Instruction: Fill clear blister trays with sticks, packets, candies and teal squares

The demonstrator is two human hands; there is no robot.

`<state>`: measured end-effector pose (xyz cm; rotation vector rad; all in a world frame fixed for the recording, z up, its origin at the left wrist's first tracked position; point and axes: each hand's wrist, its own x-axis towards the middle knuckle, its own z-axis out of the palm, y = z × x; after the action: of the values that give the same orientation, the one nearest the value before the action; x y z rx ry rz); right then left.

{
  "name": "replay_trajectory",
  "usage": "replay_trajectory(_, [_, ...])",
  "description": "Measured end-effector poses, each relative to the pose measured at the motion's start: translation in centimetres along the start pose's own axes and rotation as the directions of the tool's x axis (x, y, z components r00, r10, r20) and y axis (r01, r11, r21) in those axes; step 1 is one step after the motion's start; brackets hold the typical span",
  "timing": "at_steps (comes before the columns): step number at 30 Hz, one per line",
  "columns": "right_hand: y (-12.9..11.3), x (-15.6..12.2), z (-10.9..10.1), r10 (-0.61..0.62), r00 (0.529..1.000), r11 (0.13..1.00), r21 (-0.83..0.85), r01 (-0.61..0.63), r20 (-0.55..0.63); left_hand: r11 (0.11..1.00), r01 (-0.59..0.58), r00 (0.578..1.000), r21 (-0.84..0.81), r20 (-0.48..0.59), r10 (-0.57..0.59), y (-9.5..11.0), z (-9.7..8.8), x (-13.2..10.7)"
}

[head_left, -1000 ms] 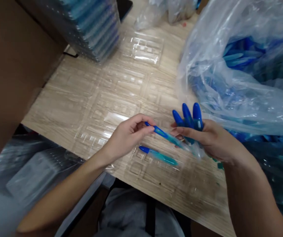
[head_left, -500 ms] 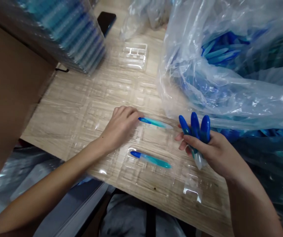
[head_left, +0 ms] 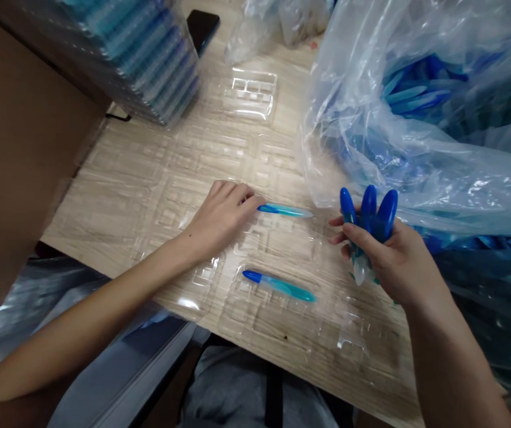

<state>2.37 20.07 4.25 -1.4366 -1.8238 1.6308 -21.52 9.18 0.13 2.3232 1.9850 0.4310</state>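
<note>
My left hand (head_left: 225,215) is closed with thumb and fingers at the blue end of a slim teal pen (head_left: 288,210), which points right. Its clear tip lies over a transparent moulded plastic tray (head_left: 282,245). Nearer to me, a second pen (head_left: 282,286), blue at the left and teal at the right, rests in the tray. My right hand (head_left: 400,264) grips a bunch of similar pens (head_left: 370,208), with three blue ends fanned upward and pale ends below. The palm hides part of the bunch.
A big clear bag (head_left: 348,119) of blue and teal pens takes up the right. At the back left stands a stack of filled trays (head_left: 148,59) beside a black phone (head_left: 203,30). A brown cardboard panel (head_left: 23,148) rises at the left. More clear trays cover the wooden table (head_left: 353,386).
The whole view has shifted slightly. My left hand still holds the pen's blue end, and the pen lies a little flatter. My right hand with the bunch has moved slightly right and away from me.
</note>
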Motion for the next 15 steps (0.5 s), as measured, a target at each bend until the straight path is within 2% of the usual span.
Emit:
replay_trajectory(4, [0.0,-0.1,0.2,0.074,0.997,0.988,0.131,-0.078,0.038,0.996,-0.010,1.000,-0.085,0.022,0.012,0.0,0.0,0.4])
replay_trajectory(7, [-0.4,-0.5,0.4,0.137,0.972,0.930,0.313,-0.192,0.189,0.951,0.056,0.998,-0.305,0.006,-0.057,0.9,-0.5,0.8])
replay_trajectory(9, [-0.8,-0.8,0.7,0.141,0.943,0.893,0.372,-0.253,0.303,0.841,0.104,0.994,-0.532,0.024,-0.107,1.9,-1.3,1.3])
replay_trajectory(11, [-1.2,-1.0,1.1,0.116,0.917,0.884,0.380,-0.270,0.381,0.654,0.161,0.986,-0.739,0.087,-0.145,2.9,-2.3,1.9])
replay_trajectory(13, [-1.5,-1.0,1.4,0.072,0.899,0.894,0.372,-0.250,0.431,0.466,0.226,0.973,-0.856,0.176,-0.148,3.8,-3.2,2.6])
replay_trajectory(15, [-1.7,-1.0,1.7,0.026,0.884,0.913,0.349,-0.211,0.466,0.356,0.275,0.961,-0.893,0.244,-0.131,4.4,-3.8,2.9])
